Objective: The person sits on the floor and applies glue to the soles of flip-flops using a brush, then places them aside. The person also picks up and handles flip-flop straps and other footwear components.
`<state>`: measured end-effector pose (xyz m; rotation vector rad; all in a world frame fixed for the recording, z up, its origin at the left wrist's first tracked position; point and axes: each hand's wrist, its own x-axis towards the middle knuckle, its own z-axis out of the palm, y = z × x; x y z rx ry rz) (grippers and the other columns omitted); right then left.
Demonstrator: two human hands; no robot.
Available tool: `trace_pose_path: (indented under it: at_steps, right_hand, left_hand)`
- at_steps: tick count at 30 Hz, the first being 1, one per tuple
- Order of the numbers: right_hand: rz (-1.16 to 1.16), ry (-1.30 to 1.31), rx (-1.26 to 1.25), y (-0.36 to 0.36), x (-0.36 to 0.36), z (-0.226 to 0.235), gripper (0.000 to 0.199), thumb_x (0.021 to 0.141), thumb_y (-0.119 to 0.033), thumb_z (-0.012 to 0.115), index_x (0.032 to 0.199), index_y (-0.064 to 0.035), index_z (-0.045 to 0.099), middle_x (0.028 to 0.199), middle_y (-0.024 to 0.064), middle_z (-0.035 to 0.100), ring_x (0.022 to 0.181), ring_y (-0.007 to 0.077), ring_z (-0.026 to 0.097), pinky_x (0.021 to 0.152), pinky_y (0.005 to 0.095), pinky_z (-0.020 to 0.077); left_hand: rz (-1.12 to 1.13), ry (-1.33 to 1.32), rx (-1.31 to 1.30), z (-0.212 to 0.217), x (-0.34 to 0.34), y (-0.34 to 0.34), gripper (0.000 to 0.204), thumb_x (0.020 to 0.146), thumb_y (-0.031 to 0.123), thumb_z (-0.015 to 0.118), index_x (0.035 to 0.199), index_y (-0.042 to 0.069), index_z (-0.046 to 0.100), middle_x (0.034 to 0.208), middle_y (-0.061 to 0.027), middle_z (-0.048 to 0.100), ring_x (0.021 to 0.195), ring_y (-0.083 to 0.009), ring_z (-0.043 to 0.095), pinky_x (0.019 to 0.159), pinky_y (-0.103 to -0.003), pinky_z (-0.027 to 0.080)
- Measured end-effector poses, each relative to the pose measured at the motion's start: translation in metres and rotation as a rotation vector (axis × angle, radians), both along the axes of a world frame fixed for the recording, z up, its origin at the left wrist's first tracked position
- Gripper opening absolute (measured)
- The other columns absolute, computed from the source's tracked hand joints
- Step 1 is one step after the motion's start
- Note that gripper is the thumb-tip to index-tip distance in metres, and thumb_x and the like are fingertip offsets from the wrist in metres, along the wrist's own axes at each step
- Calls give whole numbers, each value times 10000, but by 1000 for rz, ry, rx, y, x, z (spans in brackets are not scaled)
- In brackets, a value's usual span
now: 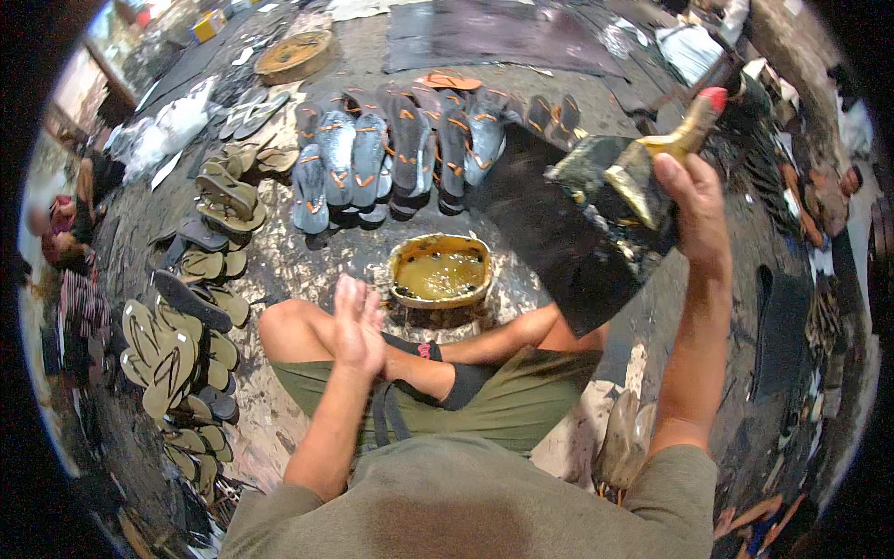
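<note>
In my raised right hand [697,200] is a wide brush [684,138], its handle smeared yellow and red-tipped. The brush's dark, crusted head overlaps a black flat sheet [531,233] that is tilted above the floor; whether my fingers also touch the sheet I cannot tell. My left hand [358,326] is lifted over my crossed legs, fingers stretched out and slightly blurred, holding nothing. Between the hands, in front of my shins, stands a small tub [441,302] with yellow-brown liquid, its rim coated with the same stuff.
Grey-blue flip-flops [338,158] with orange straps stand in a row beyond the tub. Olive flip-flops [166,359] are heaped along my left. A round wooden block [294,58] and dark sheets [503,37] lie farther off. A shoe form [622,438] rests by my right hip. People sit at both edges.
</note>
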<state>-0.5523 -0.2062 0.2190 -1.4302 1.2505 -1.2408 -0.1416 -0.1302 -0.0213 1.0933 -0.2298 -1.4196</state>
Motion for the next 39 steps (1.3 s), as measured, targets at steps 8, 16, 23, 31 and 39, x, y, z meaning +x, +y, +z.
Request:
trace_pose_path:
  at_steps: [8,16,23,31,39]
  right_hand:
    - [338,372,110,-119,95,-154,459,948,-407,722,1175,-9,705,1025,43,700,936,154,617,854,347,506]
    - [243,398,-56,-75,142,-197,738,911,-56,724,1554,-129,369,1080,112,708,975,218,691,893,368,532]
    - [457,1114,-573,4,125,-252,566,748,-160,844,1286,-225,680,1141,114,580,1215,337,554,1155,530,339]
    - [-119,43,258,0,97,-258,792,973,-542,565,1558,-53,352,1563,158,411,1427,332,414,1181,473,288]
    - [-38,-383,626,-3,139,-222,1039,905,-821,446,1603,-74,264,1617,168,329,1460,361,344,1187,525,289]
  left_hand:
    - [-5,99,-89,-40,-40,27,687,885,575,737,1402,220,458,1393,19,501,1277,-192,452,1100,-451,336]
    - [267,-494,186,-100,-87,-32,857,810,395,836,1389,-47,386,1363,-198,488,1269,-295,494,1087,-400,400]
    - [10,-375,251,-60,-75,-36,828,812,510,779,1443,60,487,1371,-180,573,1275,-312,542,1068,-432,431]
    - [-234,-401,368,-105,-73,-52,1332,724,868,610,1593,-43,175,1664,-244,172,1546,-399,145,1253,-511,127]
    - [-22,-414,250,-30,-52,-36,780,863,624,663,1471,158,515,1361,-140,601,1307,-309,518,1113,-463,372]
